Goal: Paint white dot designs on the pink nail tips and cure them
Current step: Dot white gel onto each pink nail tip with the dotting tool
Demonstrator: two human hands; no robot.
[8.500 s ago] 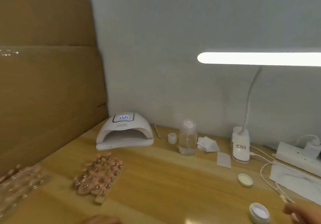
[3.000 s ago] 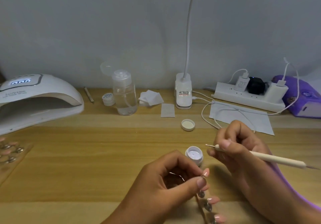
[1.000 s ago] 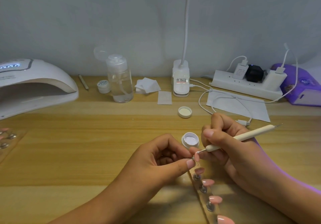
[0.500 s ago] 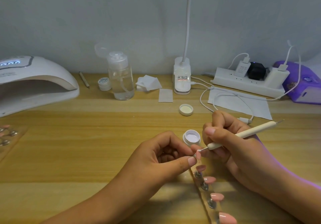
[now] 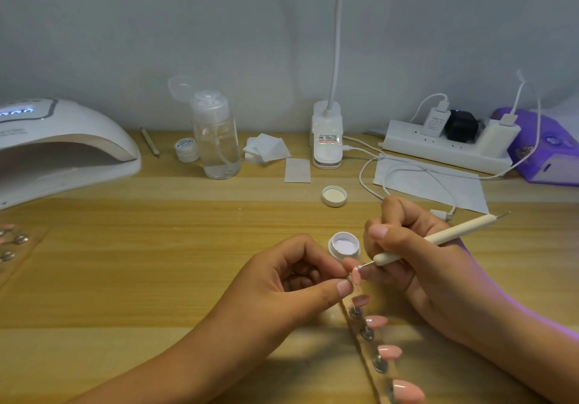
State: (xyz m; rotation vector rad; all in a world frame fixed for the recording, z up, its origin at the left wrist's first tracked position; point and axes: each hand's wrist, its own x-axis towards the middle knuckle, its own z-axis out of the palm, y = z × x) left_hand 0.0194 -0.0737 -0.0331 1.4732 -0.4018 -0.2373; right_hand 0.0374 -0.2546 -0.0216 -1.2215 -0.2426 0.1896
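Note:
My left hand [image 5: 294, 281] pinches the top end of a clear strip [image 5: 372, 356] that carries several pink nail tips [image 5: 377, 321] on metal studs. My right hand [image 5: 407, 247] grips a white dotting pen [image 5: 438, 238], and its metal tip touches the topmost pink nail tip [image 5: 356, 275]. A small open jar of white gel [image 5: 344, 244] stands just behind my fingers. The white curing lamp [image 5: 62, 143] sits at the far left with its display lit.
The jar's lid [image 5: 334, 195] lies behind the jar. A clear pump bottle [image 5: 216, 140], a small closed jar [image 5: 186, 150], wipes [image 5: 266, 152], a desk lamp base [image 5: 326, 140], a power strip [image 5: 445, 146] with cables and a purple box [image 5: 548, 150] line the wall. More nail strips [image 5: 12, 247] lie at left.
My right hand turned the pen from hovering above the jar down onto the top nail tip. In the last half second both hands barely moved.

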